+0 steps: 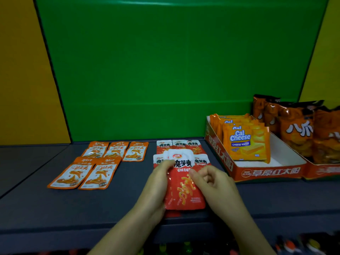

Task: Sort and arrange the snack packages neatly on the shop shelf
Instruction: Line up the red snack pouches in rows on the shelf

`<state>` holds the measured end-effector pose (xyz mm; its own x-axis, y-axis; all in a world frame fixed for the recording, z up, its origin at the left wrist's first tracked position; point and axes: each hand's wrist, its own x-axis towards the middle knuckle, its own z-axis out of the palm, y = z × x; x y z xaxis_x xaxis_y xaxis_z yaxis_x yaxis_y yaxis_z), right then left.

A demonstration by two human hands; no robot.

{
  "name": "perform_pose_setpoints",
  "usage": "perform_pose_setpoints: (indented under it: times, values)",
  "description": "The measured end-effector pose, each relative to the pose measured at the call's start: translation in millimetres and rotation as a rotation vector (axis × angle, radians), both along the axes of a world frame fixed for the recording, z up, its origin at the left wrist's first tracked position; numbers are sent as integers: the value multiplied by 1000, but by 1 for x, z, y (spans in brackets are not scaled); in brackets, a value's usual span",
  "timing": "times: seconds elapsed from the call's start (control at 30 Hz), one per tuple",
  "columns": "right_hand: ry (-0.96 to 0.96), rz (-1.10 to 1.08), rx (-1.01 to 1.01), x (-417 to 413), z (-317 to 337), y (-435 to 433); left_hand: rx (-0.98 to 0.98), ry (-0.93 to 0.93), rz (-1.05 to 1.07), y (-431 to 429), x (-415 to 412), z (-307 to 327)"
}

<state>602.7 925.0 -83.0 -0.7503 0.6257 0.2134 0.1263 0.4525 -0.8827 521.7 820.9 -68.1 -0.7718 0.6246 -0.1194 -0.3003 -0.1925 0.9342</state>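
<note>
The left grip (pixel 156 183) curls round the left edge of a red packet (pixel 184 192), and the right grip (pixel 215 183), fingers curled, pinches its right edge. The packet sits at the front of the shelf (pixel 128 205), overlapping the rows of red packets (pixel 181 145) behind it.

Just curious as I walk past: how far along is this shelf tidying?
Done: five orange packets lie in two rows, red packets in rows beside them. In hand: the left hand holds another red packet, the right hand at its edge. Left: setting it into the red rows.
</note>
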Motion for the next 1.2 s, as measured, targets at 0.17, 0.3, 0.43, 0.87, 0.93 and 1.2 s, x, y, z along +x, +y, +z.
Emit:
perform_pose_setpoints:
  times: [0.17,0.3,0.43,0.87,0.93,1.2]
  values:
    - [69,50,-167,12,4,12,-117,144,-14,9,3,-2]
    - [82,-15,-200,30,5,29,-129,365,-2,5,-7,-3]
    - [-10,-83,-156,41,-3,42,-229,519,61,-4,-20,-5]
    - [-234,-176,187,28,-12,38,-546,1019,308,11,-21,-29]
    - [-265,-181,261,28,-12,36,-628,1090,339,10,-19,-29]
    - [-355,-187,489,27,-9,34,-940,1302,360,9,-14,-28]
